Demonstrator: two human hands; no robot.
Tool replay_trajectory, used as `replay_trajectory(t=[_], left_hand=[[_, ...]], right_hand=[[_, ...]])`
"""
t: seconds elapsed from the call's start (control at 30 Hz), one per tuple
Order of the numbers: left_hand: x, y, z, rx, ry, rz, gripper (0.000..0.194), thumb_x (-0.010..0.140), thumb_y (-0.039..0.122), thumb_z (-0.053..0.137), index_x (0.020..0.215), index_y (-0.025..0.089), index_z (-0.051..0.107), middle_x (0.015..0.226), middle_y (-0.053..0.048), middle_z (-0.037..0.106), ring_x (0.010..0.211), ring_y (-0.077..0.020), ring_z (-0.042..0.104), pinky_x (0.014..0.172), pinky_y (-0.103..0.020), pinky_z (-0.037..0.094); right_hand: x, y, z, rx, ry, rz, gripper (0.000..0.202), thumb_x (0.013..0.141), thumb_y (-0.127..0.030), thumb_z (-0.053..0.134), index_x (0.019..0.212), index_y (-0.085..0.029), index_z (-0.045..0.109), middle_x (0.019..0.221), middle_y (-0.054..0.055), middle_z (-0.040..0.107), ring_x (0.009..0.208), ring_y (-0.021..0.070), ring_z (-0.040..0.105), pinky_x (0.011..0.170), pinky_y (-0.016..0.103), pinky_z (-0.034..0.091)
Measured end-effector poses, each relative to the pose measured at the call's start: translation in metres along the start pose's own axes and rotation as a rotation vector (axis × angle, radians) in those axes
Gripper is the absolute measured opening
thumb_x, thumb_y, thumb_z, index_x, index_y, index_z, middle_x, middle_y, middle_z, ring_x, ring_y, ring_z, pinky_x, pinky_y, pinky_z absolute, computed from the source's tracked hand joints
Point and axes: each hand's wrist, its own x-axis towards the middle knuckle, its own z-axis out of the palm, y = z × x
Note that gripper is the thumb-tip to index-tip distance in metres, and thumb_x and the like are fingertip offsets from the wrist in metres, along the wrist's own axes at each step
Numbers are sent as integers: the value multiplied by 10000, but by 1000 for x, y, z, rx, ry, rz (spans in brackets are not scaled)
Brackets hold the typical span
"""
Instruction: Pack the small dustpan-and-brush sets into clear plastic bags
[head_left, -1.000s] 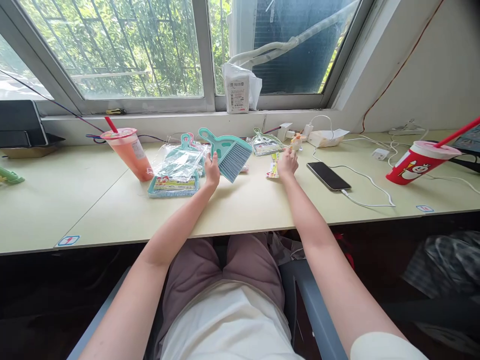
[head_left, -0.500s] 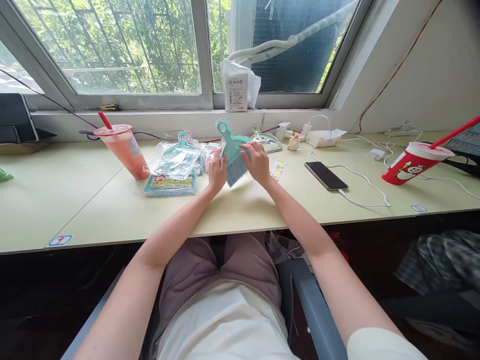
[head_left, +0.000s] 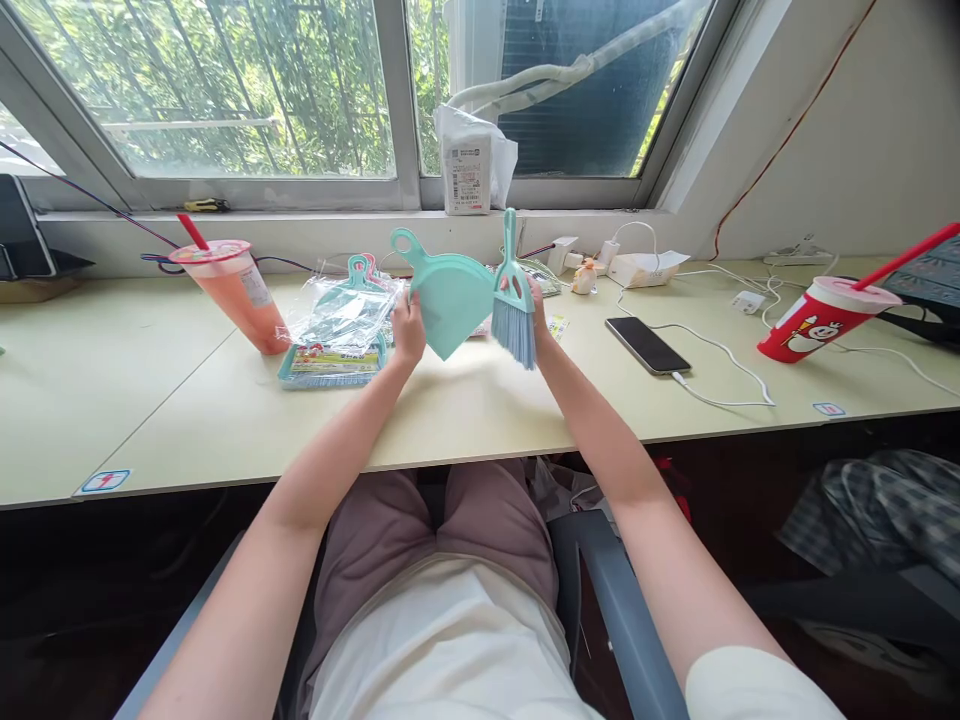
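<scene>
Head view, watched from my station: the left hand (head_left: pixel 409 328) pinches the mint dustpan (head_left: pixel 452 300) by its left edge in a narrow grip, and the right hand (head_left: pixel 538 308) holds the small brush (head_left: pixel 514 292) from its right side, most of those fingers hidden behind it. Both tools are up in front of me over the pale table (head_left: pixel 465 425), the brush upright at the pan's right corner (touching or just apart, I cannot tell). Risk, in my judgement: the pan is held only at one edge, so a knock from the brush could twist it out of the fingers. A wide swing left might catch the loose wrap (head_left: pixel 345 315) on the packed sets (head_left: pixel 334 365), or beyond it the orange drink (head_left: pixel 241 300), which would probably spill. On the right, a snagged cable (head_left: pixel 739 365) could drag the phone (head_left: pixel 647 345). Materials: the pan looks like smooth, matt plastic, broad and flat, with a looped handle and a pointed lower end. The brush has the same mint plastic, a slim handle, and grey-blue bristles in a dense, straight fringe. The wrap is clear, crinkled and glossy.
</scene>
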Motion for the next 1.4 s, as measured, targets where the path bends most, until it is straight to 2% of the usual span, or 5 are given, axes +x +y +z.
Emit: replay_trajectory(t=[0.17, 0.37, 0.6, 1.0, 1.4], left_hand=[[23, -9, -14, 161, -140, -32, 260, 912, 319, 518, 687, 225, 610, 631, -38, 557, 825, -250, 611, 871, -384, 481], [10, -13, -9, 445, -262, 14, 128, 822, 182, 563, 706, 217, 603, 792, -105, 654, 943, -307, 626, 923, -428, 467], [3, -18, -13, 631, -325, 59, 157, 862, 196, 566, 996, 179, 645, 1210, -198, 614, 1171, -351, 591, 1017, -468, 458], [4, -20, -11, 533, -322, 17, 25, 840, 227, 605, 822, 212, 594, 1082, -172, 637, 1213, -367, 557, 1063, -496, 420], [15, -3, -13, 63, 65, -102, 171, 967, 291, 477, 1001, 220, 629, 1020, -96, 706, 1051, -266, 641, 965, -369, 453]], right_hand=[[12, 8, -41, -739, 228, -35, 335, 1019, -344, 422, 917, -169, 689, 1068, 146, 658, 1128, 285, 579, 930, 408, 481], [12, 47, -62, -1236, -49, 329, 240, 913, -126, 553, 1059, -48, 728, 1135, 286, 681, 1194, 375, 599, 958, 488, 457], [14, 48, -59, -1251, -76, 368, 189, 891, -121, 620, 1021, -74, 749, 1066, 275, 696, 1081, 354, 674, 885, 443, 482], [17, 69, -71, -1268, -6, 289, 166, 900, -165, 590, 949, -103, 736, 1047, 269, 696, 1150, 386, 590, 959, 550, 393], [10, 27, -79, -879, 87, -154, 338, 1050, -293, 340, 1271, -199, 578, 1222, 136, 670, 1111, 258, 624, 899, 348, 445]])
